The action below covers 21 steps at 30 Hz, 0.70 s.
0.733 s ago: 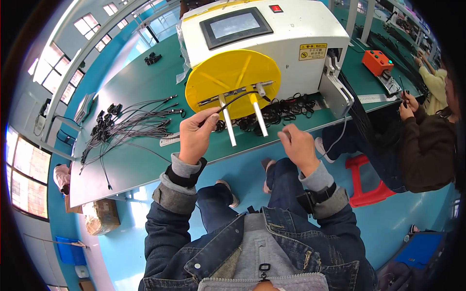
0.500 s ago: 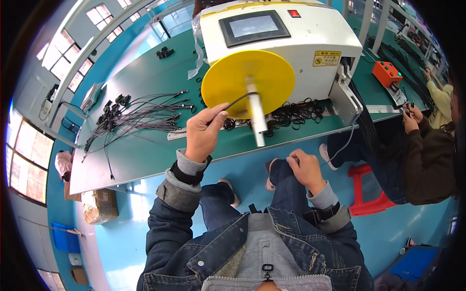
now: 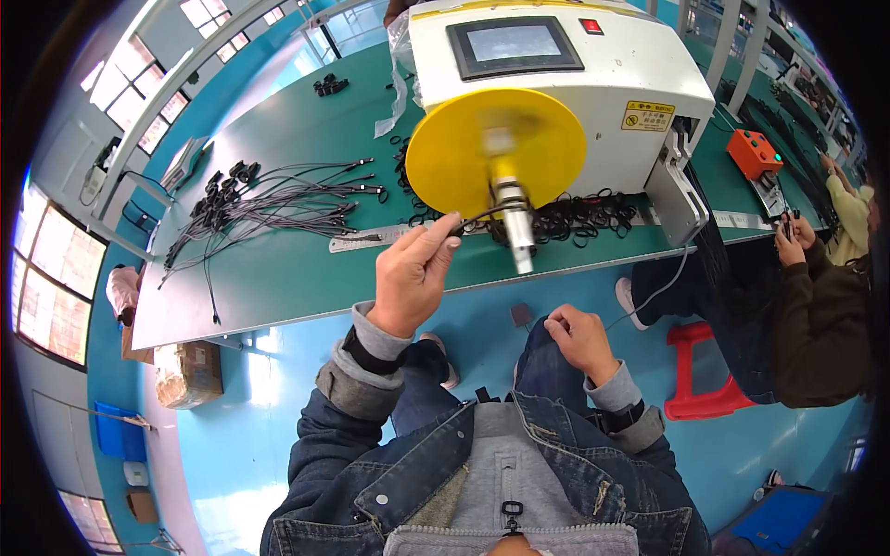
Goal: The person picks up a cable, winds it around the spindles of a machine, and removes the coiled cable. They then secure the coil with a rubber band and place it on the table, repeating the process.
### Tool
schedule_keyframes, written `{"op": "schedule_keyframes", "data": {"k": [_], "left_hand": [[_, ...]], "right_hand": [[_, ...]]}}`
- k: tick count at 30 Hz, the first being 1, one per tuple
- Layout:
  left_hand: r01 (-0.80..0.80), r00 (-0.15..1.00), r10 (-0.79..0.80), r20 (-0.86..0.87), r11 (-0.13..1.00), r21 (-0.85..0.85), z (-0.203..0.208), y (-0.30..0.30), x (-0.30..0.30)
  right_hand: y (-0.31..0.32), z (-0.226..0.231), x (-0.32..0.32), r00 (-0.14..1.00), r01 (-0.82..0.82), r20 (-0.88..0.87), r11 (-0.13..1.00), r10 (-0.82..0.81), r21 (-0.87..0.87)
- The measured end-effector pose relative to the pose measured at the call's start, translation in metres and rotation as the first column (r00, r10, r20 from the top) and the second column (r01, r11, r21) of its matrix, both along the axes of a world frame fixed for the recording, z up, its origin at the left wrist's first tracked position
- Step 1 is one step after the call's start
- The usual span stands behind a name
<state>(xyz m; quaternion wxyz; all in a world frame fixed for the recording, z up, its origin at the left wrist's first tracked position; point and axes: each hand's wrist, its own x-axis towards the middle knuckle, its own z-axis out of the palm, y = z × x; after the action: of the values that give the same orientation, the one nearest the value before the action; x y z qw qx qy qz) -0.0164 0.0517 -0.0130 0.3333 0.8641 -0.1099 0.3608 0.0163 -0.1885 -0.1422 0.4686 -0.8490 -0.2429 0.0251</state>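
Observation:
My left hand (image 3: 413,278) pinches a black cable (image 3: 479,217) between thumb and fingers. From there the cable runs to the metal spindle (image 3: 517,225) in front of a yellow disc (image 3: 464,153), and dark turns show around the blurred spindle. The disc sits on the front of a white machine (image 3: 612,83) with a screen (image 3: 514,46). My right hand (image 3: 586,345) rests over my right thigh, below the table edge, its fingers curled together with nothing visible in them.
Bundled cables (image 3: 269,208) lie left on the green table (image 3: 278,296); black rings (image 3: 593,218) and a steel ruler (image 3: 357,241) lie under the disc. A co-worker's hands (image 3: 793,239) work by an orange box (image 3: 754,153). A red stool (image 3: 691,371) stands right, a carton (image 3: 188,373) left.
Dark turns of cable now show around the spindle, which is blurred and turned differently. My left hand still pinches the cable and sits slightly lower and further right; the whole view has shifted a little.

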Motion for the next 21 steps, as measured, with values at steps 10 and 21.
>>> {"op": "schedule_keyframes", "data": {"k": [10,21], "left_hand": [[0.008,0.99,-0.032,0.135,0.985,0.17,0.0,-0.025,0.002],[-0.14,0.985,0.052,0.163,0.795,0.59,0.031,-0.066,0.017]], "right_hand": [[-0.002,0.005,-0.003,1.0,-0.024,-0.021,1.0,0.024,-0.016],[0.019,0.093,0.022,0.948,0.025,0.284,0.925,-0.142,0.379]]}}
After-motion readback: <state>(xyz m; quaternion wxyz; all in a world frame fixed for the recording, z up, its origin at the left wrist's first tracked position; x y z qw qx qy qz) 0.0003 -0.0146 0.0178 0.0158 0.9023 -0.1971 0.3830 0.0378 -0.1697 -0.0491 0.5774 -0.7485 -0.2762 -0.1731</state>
